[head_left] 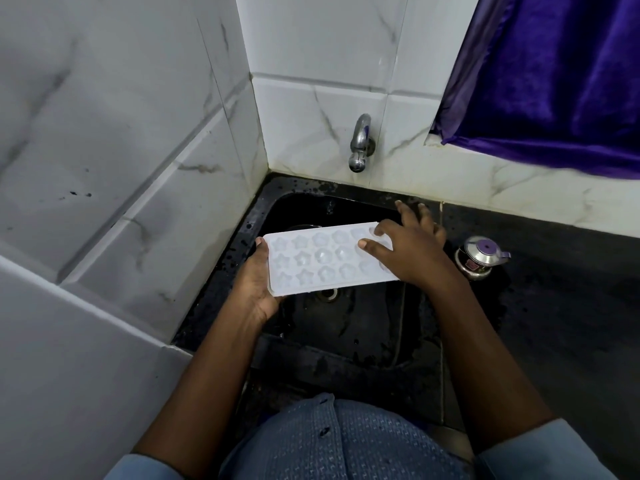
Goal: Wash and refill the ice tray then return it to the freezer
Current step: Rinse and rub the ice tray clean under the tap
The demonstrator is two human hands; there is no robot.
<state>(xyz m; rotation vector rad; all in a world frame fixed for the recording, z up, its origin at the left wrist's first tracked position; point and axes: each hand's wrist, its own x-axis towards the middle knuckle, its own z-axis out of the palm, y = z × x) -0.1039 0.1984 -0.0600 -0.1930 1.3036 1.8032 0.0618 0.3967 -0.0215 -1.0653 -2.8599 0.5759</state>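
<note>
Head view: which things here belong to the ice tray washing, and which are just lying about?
For the job: ice tray, gripped by the left hand, right hand laid on it; sink beneath; tap.
Lying about: small steel container on the counter; purple curtain.

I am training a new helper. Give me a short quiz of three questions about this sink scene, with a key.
1. True or false: the ice tray is held over the sink.
2. What stands on the counter to the right of the sink? A a sponge; B a small steel container with a purple lid; C a glass.
3. Short answer: does a stream of water leave the tap?
Key: 1 true; 2 B; 3 no.
</note>
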